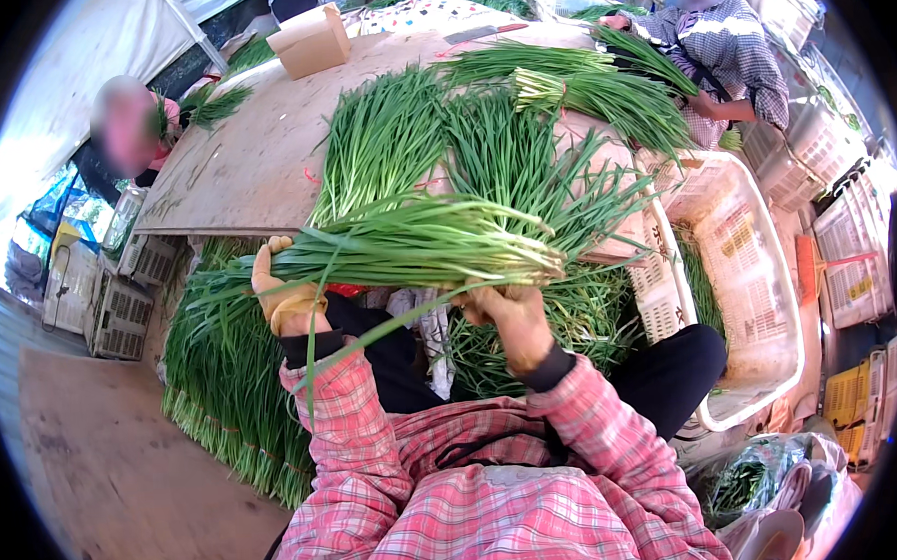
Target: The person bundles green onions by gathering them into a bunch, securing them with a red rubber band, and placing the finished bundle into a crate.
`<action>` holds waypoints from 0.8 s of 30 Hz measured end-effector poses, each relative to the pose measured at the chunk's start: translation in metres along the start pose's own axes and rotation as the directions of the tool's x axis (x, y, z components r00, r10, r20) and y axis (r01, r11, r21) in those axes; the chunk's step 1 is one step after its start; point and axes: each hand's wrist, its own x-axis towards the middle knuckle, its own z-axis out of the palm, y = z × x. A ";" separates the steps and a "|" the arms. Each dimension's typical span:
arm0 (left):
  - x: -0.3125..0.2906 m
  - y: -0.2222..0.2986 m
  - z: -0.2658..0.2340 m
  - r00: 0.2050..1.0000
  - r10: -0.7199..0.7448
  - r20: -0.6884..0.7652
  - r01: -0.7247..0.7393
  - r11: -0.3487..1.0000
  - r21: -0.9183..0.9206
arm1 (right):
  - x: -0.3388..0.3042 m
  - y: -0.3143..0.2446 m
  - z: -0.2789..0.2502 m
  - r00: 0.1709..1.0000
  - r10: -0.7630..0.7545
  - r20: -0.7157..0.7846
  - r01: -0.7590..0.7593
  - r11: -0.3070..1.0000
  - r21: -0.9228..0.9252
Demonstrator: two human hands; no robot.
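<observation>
Market-stall table (233,169) carries loose chives (392,132); both hands grip one bundle (397,247) level at chest height, left hand (284,292) clamped round the leafy end, right hand (510,312) pinching the cut ends, likely to square them.

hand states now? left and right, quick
Left hand: closed around the bundle of green chives, near its leafy end.
Right hand: closed on the same bundle's cut end.
</observation>
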 end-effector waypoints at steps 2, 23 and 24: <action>-0.012 -0.002 0.020 1.000 -0.003 -0.005 0.003 1.000 -0.010 | 0.009 0.008 0.003 0.990 0.056 -0.126 -0.045 0.995 0.092; 0.011 0.018 -0.017 0.932 0.362 0.010 -0.326 0.827 0.458 | 0.000 -0.014 -0.048 0.737 -0.601 0.310 0.414 0.039 -0.910; 0.011 0.023 -0.018 0.933 0.361 0.002 -0.332 0.857 0.394 | -0.001 -0.018 -0.062 0.746 -0.598 0.292 0.426 0.092 -0.900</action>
